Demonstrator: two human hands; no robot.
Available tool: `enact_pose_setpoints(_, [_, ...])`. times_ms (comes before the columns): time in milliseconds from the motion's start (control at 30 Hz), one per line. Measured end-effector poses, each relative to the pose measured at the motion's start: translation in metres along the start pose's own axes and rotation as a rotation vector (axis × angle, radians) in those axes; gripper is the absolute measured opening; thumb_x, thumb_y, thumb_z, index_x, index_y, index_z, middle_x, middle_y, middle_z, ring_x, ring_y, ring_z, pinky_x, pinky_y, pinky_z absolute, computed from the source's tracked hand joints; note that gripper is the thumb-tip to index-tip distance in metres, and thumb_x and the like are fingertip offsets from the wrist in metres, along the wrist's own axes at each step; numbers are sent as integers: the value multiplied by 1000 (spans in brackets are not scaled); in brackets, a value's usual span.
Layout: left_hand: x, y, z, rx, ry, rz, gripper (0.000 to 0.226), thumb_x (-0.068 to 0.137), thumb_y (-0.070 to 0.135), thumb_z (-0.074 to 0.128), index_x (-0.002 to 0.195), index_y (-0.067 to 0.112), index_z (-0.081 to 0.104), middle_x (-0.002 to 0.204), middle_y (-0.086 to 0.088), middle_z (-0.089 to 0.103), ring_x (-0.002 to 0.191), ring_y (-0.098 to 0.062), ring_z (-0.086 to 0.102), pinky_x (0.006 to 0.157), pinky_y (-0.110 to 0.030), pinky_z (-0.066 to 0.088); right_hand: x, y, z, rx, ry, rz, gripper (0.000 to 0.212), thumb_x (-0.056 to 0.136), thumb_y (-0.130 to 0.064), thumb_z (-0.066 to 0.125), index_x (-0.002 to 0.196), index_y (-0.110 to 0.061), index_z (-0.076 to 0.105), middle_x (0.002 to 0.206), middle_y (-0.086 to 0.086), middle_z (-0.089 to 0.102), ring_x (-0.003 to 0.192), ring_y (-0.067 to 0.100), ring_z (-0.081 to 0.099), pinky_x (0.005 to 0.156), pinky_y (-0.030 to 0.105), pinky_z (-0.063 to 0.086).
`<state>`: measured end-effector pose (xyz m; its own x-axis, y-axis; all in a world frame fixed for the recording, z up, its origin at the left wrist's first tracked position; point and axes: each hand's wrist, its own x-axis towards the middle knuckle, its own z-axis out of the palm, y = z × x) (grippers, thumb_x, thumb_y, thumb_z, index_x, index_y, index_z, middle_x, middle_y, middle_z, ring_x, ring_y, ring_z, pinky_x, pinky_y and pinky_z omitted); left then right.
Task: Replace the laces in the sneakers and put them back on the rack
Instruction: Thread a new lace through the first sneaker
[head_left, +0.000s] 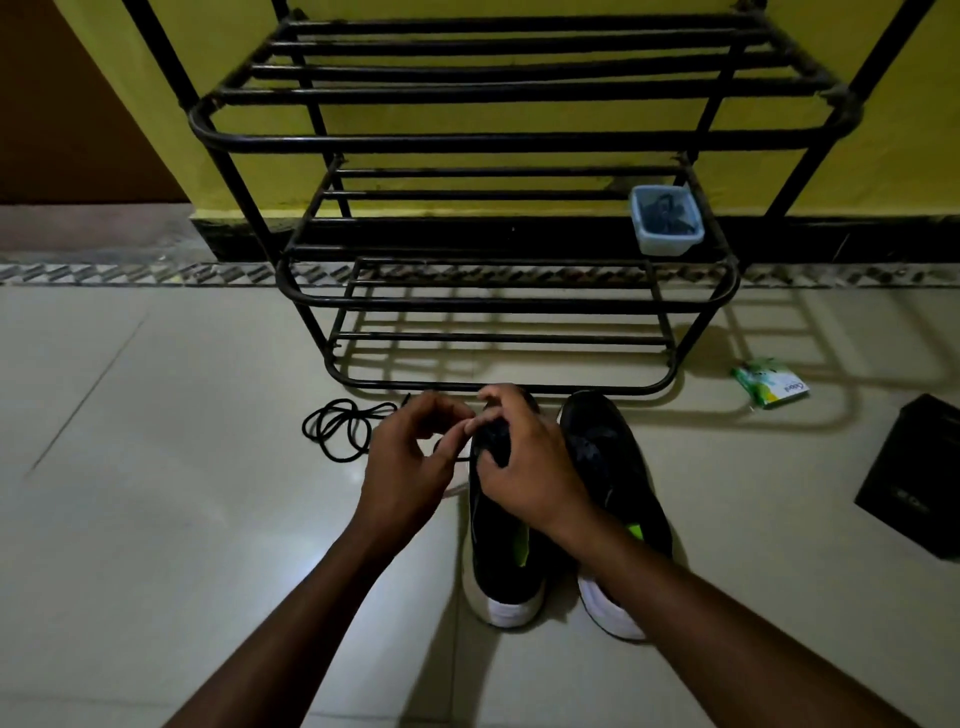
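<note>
Two black sneakers with white soles stand side by side on the floor, toes toward the rack: the left sneaker (501, 561) and the right sneaker (613, 467). My right hand (524, 467) rests over the left sneaker's tongue and eyelets, fingers curled on the lace there. My left hand (410, 462) is beside that shoe, pinching a thin black lace between thumb and fingers. A loose black lace (340, 426) lies coiled on the floor to the left. The black metal shoe rack (498, 301) stands just beyond the shoes against the yellow wall.
A small clear plastic box (666, 221) holding dark laces sits on the rack's middle shelf at right. A green packet (771, 383) lies on the floor right of the rack. A black box (919, 473) is at the far right.
</note>
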<state>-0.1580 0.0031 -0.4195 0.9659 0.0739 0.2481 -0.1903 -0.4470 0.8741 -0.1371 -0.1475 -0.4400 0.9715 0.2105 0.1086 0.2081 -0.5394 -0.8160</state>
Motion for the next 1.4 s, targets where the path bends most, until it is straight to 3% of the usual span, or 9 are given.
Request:
enact_pose_setpoints(200, [1, -17, -12, 53, 140, -8, 8, 93, 15, 72, 97, 18, 78, 90, 7, 73, 90, -13, 68, 76, -18, 48, 29, 2, -14, 27, -29, -16, 2, 85, -23, 75, 86, -22, 73, 80, -9, 71, 79, 3, 65, 75, 23, 52])
enact_pose_setpoints(400, [-14, -62, -29, 55, 163, -256, 11, 93, 17, 72, 100, 19, 80, 94, 7, 76, 93, -5, 70, 84, -26, 54, 35, 19, -26, 120, 143, 153, 5, 86, -19, 76, 84, -17, 72, 87, 0, 67, 83, 10, 64, 75, 21, 49])
enact_pose_setpoints(600, [-37, -94, -39, 249, 49, -377, 8, 91, 10, 74, 95, 15, 78, 92, 2, 73, 88, -11, 69, 70, -3, 45, 39, 29, -33, 371, 214, 414, 17, 94, -13, 66, 77, -8, 67, 62, 2, 60, 56, 16, 55, 60, 32, 48])
enact_pose_setpoints(800, [-43, -91, -43, 321, -16, -373, 26, 88, 9, 76, 78, 33, 71, 88, 3, 69, 85, -14, 66, 74, -28, 50, 33, 21, -34, 545, 191, 483, 16, 98, -10, 60, 85, -3, 65, 70, 12, 64, 59, 20, 62, 55, 27, 51])
enact_pose_setpoints(933, [-31, -74, -34, 204, -11, -404, 10, 87, 21, 78, 78, 25, 76, 82, 3, 71, 81, -13, 65, 71, -29, 49, 22, 16, -35, 333, 199, 411, 2, 91, -5, 66, 92, -7, 66, 79, 7, 70, 67, 14, 65, 59, 14, 48])
enact_pose_setpoints(1033, [-19, -55, -23, -54, 2, -448, 8, 89, 14, 76, 81, 14, 78, 75, 7, 74, 68, -4, 66, 66, -19, 49, 7, 16, -37, 36, 145, 375, 14, 81, -6, 70, 93, -14, 68, 83, -1, 69, 71, 5, 62, 59, 4, 44])
enact_pose_setpoints(1133, [-9, -38, -11, -221, -9, -429, 11, 90, 8, 73, 80, 4, 73, 64, -5, 66, 52, -6, 53, 54, -18, 44, -1, 20, -32, -82, 57, 315, 20, 74, -17, 77, 92, -19, 70, 86, -6, 71, 79, 8, 68, 75, 19, 54])
enact_pose_setpoints(1267, [2, -23, 8, -376, -21, -422, 10, 91, -6, 67, 82, -5, 66, 72, -17, 66, 62, -27, 67, 65, -34, 60, -3, 21, -25, -242, -69, 240, 37, 69, -34, 81, 101, -20, 69, 92, -3, 71, 84, 12, 69, 79, 29, 59])
enact_pose_setpoints(1400, [6, -18, 25, -390, -84, -431, 8, 83, -20, 67, 86, -14, 62, 87, -27, 62, 79, -39, 74, 70, -30, 61, -4, 23, -21, -195, -10, 258, 23, 70, -23, 79, 92, -19, 70, 80, -3, 71, 76, 12, 70, 75, 30, 61])
